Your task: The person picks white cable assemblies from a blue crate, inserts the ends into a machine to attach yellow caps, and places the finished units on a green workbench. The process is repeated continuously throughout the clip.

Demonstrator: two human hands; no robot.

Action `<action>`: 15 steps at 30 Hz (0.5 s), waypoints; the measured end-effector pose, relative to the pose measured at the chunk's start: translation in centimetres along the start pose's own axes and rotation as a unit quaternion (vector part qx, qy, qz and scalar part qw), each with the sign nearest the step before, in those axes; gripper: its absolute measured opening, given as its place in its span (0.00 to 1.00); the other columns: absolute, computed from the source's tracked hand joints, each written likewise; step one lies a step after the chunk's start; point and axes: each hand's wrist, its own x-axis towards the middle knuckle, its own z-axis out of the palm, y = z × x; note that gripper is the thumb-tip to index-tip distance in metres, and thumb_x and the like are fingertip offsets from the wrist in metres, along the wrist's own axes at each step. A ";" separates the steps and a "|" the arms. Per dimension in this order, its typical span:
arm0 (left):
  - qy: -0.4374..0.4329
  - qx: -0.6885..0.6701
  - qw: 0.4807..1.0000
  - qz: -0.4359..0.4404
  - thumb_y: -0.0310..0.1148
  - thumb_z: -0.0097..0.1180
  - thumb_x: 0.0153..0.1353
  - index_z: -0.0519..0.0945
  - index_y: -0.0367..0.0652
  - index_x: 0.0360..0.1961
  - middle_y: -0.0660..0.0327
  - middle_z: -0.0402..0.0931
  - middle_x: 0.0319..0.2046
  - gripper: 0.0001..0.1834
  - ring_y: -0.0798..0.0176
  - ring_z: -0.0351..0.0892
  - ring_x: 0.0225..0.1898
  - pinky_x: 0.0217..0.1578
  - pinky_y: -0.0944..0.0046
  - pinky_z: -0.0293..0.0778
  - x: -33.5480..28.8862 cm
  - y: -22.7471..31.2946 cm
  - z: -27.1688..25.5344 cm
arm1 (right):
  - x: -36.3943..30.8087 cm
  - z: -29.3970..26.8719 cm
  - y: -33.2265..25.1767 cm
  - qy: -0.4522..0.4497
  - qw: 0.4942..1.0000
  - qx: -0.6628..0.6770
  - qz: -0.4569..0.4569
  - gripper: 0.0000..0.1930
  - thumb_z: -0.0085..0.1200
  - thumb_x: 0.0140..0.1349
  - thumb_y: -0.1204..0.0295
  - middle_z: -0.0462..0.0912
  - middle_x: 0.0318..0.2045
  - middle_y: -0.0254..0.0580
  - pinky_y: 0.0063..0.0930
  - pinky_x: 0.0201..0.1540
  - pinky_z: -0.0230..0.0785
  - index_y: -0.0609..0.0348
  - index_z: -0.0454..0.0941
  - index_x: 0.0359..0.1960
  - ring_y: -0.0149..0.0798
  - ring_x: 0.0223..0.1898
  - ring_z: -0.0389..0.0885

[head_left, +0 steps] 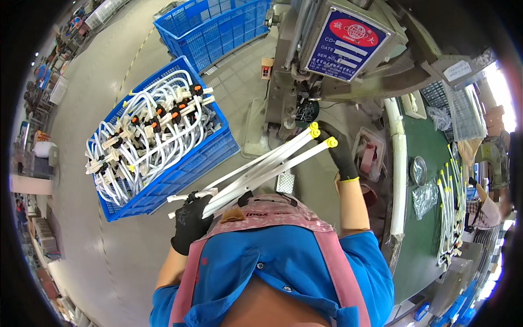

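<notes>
My left hand, in a black glove, is closed round the near ends of several white tubes with yellow end caps. The bundle slants across in front of my apron, its capped ends up and to the right. Right beside those caps is my right hand, also black-gloved, reaching forward. Its fingers are partly hidden behind the caps and dark against the machine, so their grip does not show. Above the caps stands a large grey machine with a blue and red plate.
At left a blue crate is heaped with bent white tubes bearing black and orange fittings. Another blue crate stands behind. On the right, a green bench carries more yellow-capped tubes, a metal bowl and plastic bags. A person sits farther right.
</notes>
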 end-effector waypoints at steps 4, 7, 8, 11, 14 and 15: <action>0.012 -0.030 0.999 -0.023 0.30 0.65 0.47 0.78 0.44 0.49 0.51 0.80 0.39 0.24 0.51 0.82 0.38 0.37 0.57 0.76 0.1 0.7 -1.1 | 1.4 1.9 -3.8 -0.015 0.999 0.014 0.040 0.20 0.54 0.62 0.69 0.82 0.42 0.41 0.24 0.47 0.72 0.67 0.74 0.54 0.30 0.42 0.79; 0.017 -0.023 0.999 -0.029 0.31 0.64 0.48 0.78 0.44 0.49 0.50 0.80 0.37 0.24 0.50 0.81 0.34 0.33 0.57 0.76 0.1 0.3 -1.9 | 2.7 2.6 -5.3 -0.011 1.000 -0.017 0.006 0.20 0.54 0.61 0.70 0.83 0.42 0.41 0.26 0.49 0.71 0.67 0.75 0.53 0.31 0.44 0.79; 0.019 -0.020 0.999 -0.033 0.31 0.64 0.47 0.78 0.44 0.49 0.50 0.80 0.36 0.24 0.50 0.82 0.34 0.33 0.57 0.76 -0.1 0.2 -2.2 | 3.0 2.8 -5.6 -0.008 0.998 -0.049 -0.037 0.19 0.54 0.61 0.71 0.83 0.42 0.41 0.25 0.49 0.71 0.67 0.75 0.53 0.31 0.44 0.79; 0.042 0.007 0.999 -0.030 0.31 0.65 0.45 0.77 0.43 0.50 0.50 0.80 0.36 0.26 0.50 0.82 0.32 0.32 0.57 0.76 -0.7 0.2 -2.4 | 4.1 3.0 -5.5 -0.014 0.995 -0.049 -0.083 0.16 0.55 0.60 0.74 0.84 0.42 0.41 0.25 0.47 0.72 0.67 0.77 0.50 0.31 0.41 0.80; 0.076 0.063 0.995 0.016 0.31 0.67 0.42 0.76 0.42 0.51 0.50 0.81 0.37 0.30 0.50 0.82 0.33 0.32 0.57 0.76 -0.8 -0.2 -2.9 | 5.3 3.6 -5.0 -0.013 0.991 -0.067 -0.113 0.15 0.57 0.58 0.77 0.84 0.42 0.43 0.24 0.44 0.73 0.68 0.77 0.48 0.30 0.40 0.80; 0.083 0.066 0.994 0.029 0.30 0.67 0.41 0.76 0.42 0.51 0.50 0.81 0.38 0.31 0.50 0.82 0.33 0.32 0.58 0.76 -0.7 -0.2 -2.7 | 5.3 3.8 -4.9 -0.018 0.990 -0.074 -0.120 0.15 0.57 0.59 0.77 0.84 0.41 0.43 0.24 0.43 0.73 0.68 0.77 0.48 0.29 0.39 0.80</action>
